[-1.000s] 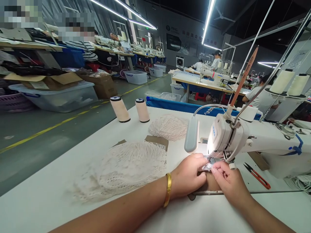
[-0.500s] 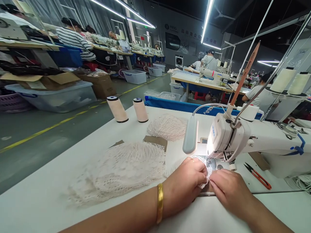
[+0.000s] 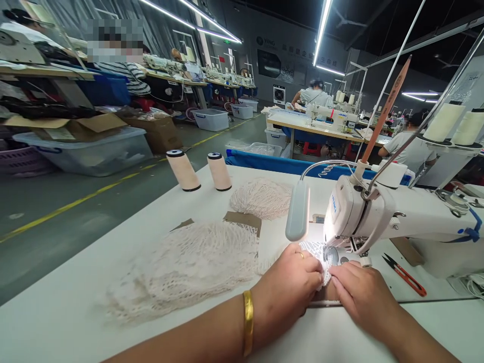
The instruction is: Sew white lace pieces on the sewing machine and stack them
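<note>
Both my hands meet at the needle of a white sewing machine (image 3: 381, 217). My left hand (image 3: 289, 290), with a gold bangle on the wrist, pinches a small piece of white net fabric (image 3: 315, 252) that lies under the presser foot. My right hand (image 3: 363, 297) presses closed fingers on the same piece from the right. The machine's lamp (image 3: 297, 210) lights the spot.
A large pile of net fabric (image 3: 189, 264) lies left of my hands, a smaller pile (image 3: 260, 197) behind it, over brown card. Two thread cones (image 3: 183, 170) stand at the far table edge. Red-handled snips (image 3: 404, 275) lie right of the needle. Other people sit at machines beyond.
My hands drew the net piece slightly toward me and spread more of it under the foot; both stay pinched on it. The view shifted a little.
</note>
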### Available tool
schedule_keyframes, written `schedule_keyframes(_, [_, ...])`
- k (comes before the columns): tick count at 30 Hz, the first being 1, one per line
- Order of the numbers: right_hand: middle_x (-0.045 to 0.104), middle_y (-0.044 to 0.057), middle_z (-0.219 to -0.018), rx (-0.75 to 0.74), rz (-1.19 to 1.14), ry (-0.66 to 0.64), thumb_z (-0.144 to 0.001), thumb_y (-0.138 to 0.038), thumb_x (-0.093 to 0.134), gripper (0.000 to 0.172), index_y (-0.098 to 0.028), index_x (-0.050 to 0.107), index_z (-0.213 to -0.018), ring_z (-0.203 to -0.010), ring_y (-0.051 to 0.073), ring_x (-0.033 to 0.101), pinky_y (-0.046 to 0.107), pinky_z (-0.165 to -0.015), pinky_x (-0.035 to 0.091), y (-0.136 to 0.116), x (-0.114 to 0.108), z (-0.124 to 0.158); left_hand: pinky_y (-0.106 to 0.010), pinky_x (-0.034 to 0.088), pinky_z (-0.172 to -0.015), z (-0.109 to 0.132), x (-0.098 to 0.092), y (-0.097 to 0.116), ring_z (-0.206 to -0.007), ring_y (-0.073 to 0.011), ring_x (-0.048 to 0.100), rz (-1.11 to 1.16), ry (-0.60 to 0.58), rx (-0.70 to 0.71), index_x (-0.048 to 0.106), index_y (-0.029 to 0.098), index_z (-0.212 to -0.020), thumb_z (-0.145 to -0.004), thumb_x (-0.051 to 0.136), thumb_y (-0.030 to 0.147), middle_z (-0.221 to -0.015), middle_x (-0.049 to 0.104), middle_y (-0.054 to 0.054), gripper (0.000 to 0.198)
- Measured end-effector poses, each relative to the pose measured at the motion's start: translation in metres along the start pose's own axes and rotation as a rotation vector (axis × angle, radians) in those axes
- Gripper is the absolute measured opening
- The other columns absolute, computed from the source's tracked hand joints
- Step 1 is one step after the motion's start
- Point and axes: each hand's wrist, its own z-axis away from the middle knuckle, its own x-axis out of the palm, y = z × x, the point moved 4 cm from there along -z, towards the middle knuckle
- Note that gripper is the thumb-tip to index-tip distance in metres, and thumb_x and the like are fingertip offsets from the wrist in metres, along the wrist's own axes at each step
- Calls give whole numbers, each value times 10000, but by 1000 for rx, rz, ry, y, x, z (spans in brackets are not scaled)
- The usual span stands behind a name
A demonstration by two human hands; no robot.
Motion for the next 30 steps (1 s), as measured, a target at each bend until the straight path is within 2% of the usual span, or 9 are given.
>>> schedule_keyframes(4, [656, 23, -772, 36, 21, 12, -1036, -134, 436, 263, -210, 681, -1095, -653, 195, 581, 320, -573, 329, 2, 0, -2, -401, 433, -842, -2, -2, -4, -823, -197, 682, -4, -7, -7, 716, 194, -874, -940, 580, 69, -898, 759, -16, 196])
schedule_keyframes(8, [634, 14, -767, 10, 5, -7, -974, -82, 450, 294, -231, 679, -1083, -670, 198, 570, 316, -583, 335, 1, -1, -1, -399, 430, -839, 0, -1, -3, -817, -201, 668, -6, 1, 30, 733, 205, -926, -921, 580, 42, -913, 754, -23, 223])
schedule_keyframes(14, [603, 0, -750, 0, -9, -26, -940, -54, 459, 296, -240, 667, -1040, -689, 196, 547, 310, -590, 325, 0, -1, 3, -415, 418, -851, 5, 2, 0, -755, -199, 633, -4, -11, 56, 712, 201, -881, -907, 536, 17, -874, 743, -19, 256])
schedule_keyframes(21, [602, 5, -746, 5, 2, -7, -943, -62, 458, 284, -226, 672, -1031, -676, 197, 540, 319, -588, 320, 1, 2, 2, -419, 428, -877, 3, 2, -4, -800, -212, 657, -12, -38, 31, 730, 204, -915, -925, 547, 55, -900, 757, -31, 236])
schedule_keyframes(30, [672, 33, -798, 72, 5, 10, -1004, -124, 456, 280, -226, 695, -1109, -721, 209, 627, 324, -573, 335, 5, 4, -4, -362, 453, -869, -5, 1, -14, -818, -201, 640, -43, -40, 12, 737, 197, -874, -1001, 469, 84, -860, 736, -36, 317])
